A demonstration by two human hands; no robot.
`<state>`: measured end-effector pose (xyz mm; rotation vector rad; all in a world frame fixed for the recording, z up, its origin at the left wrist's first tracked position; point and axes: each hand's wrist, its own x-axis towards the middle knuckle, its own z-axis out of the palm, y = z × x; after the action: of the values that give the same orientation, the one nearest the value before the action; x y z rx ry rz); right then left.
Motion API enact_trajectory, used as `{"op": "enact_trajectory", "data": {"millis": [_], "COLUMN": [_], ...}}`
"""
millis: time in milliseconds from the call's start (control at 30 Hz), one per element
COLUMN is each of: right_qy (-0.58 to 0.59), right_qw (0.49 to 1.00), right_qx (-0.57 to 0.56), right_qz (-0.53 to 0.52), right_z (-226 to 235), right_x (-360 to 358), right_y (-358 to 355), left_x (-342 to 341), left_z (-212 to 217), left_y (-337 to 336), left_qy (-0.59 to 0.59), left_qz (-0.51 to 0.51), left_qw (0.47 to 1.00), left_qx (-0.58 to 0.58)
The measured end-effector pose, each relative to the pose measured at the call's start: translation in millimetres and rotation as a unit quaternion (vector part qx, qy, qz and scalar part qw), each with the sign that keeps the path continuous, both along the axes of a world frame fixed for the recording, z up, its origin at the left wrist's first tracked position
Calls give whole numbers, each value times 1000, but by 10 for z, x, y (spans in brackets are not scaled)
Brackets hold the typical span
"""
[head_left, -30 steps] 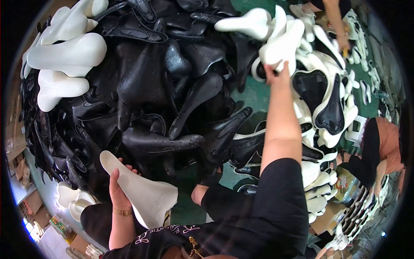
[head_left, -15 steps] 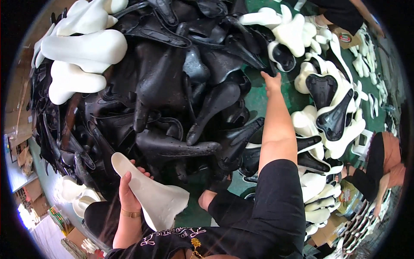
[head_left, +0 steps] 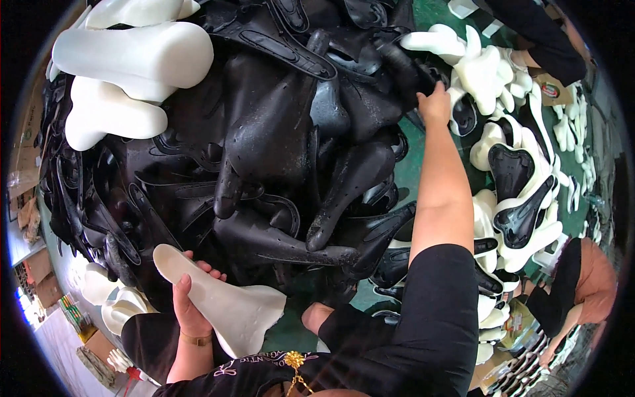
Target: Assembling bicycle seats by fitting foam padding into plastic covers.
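A white foam bicycle saddle pad (head_left: 228, 301) rests in my left hand (head_left: 193, 309), thumb on top and fingers wrapped under its narrow end. Its wide end points toward my body and has a ragged edge. My right arm stretches far forward. At its end, my right hand (head_left: 434, 104) is closed on a black plastic saddle shell (head_left: 409, 69), which is smeared by motion; the fingertips are partly hidden. Left of that hand rises a large heap of black saddle shells (head_left: 264, 122). White pads with black shells set in them (head_left: 512, 169) lie to its right.
Large white saddle pads (head_left: 132, 56) lie on the heap's far left. More white pads (head_left: 479, 73) are piled at the far right on the green floor (head_left: 413, 155). Another person (head_left: 579, 281) sits at the right edge; a dark-clothed person (head_left: 539, 36) is at the far right.
My right hand has moved slightly farther away and to the right, and the black shell at its fingers is now in motion. My left hand still holds the white pad, shifted slightly left.
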<state>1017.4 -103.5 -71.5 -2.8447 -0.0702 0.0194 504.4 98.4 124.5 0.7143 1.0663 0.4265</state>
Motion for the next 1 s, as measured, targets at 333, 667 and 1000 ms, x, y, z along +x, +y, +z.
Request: {"op": "enact_trajectory", "data": {"millis": [333, 667, 1000], "right_qy": [54, 52, -139], "right_qw": [959, 870, 825], "right_qx": [204, 83, 32], "right_qz": [190, 483, 547], "right_z": [724, 2404, 2393], "right_x": [-916, -3044, -4197], "right_y": [-644, -1055, 23], "left_x": [-160, -923, -1137], "left_z": [197, 482, 744], "left_y": [-59, -233, -591], "left_qy": [-75, -150, -196], "left_qz": [-28, -74, -424], "left_qw": [996, 986, 874], "left_qx": [-32, 12, 132]}}
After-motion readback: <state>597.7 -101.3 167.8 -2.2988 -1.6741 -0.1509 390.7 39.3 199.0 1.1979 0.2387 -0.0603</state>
